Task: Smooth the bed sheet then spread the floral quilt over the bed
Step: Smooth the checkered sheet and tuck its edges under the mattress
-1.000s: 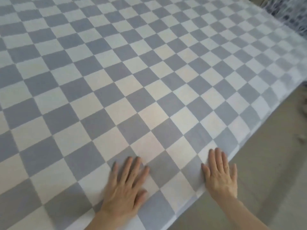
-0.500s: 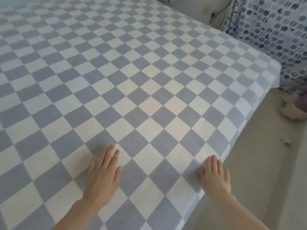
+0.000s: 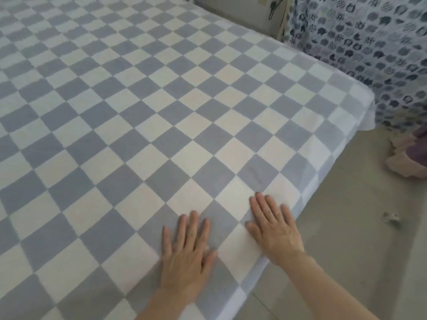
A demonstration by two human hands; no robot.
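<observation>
A grey-blue and cream checkered bed sheet (image 3: 143,116) covers the whole bed and lies flat. My left hand (image 3: 187,252) presses flat on it near the bed's near edge, fingers straight and slightly spread. My right hand (image 3: 275,229) lies flat beside it, close to the edge, fingers straight and pointing up the bed. No floral quilt shows in this view.
A patterned blue and white fabric (image 3: 360,42) hangs at the top right beyond the bed's corner. A pink and purple cloth heap (image 3: 409,155) lies on the grey floor (image 3: 351,227) at the right, and a small scrap (image 3: 391,217) lies nearer.
Both hands have slid along the sheet toward the bed's corner and now lie closer together. The view has swung right, showing the bed's corner and the patterned fabric.
</observation>
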